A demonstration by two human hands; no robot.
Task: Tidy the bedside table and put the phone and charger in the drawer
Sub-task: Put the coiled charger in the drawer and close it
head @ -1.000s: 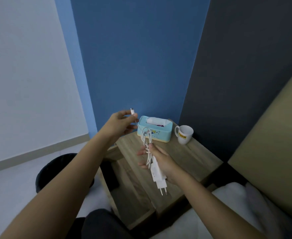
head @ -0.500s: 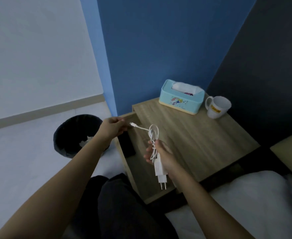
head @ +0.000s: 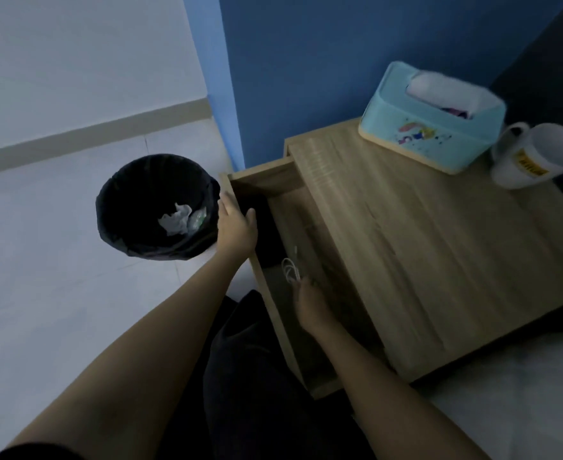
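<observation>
we are reaching our right hand (head: 310, 310) down into the open drawer (head: 306, 234), and its grip is pinching the white coiled cable of the charger (head: 291, 270) at the fingertips; the loops are lying on the drawer floor just beyond the fingers, with the small plug end pointing toward the back. the charger's block is hidden under the hand, so we cannot tell how it is sitting. our left hand (head: 236, 227) is resting on the drawer's outer front edge, thumb inside and fingers spread over the rim, its grip loosely hooked on the wood rather than pressed together. a dark flat shape that may be the phone (head: 266, 234) is lying in the shadowed part of the drawer beside the left hand, though the dim light is making it hard to tell. the drawer is sticking out from the wooden bench (head: 423, 247). at the back of the bench top a light blue tissue box (head: 429, 117) is standing, and a white mug (head: 535, 154) is sitting just beside it. on the floor, near the left hand, a black bin (head: 153, 207) is holding crumpled paper.
</observation>
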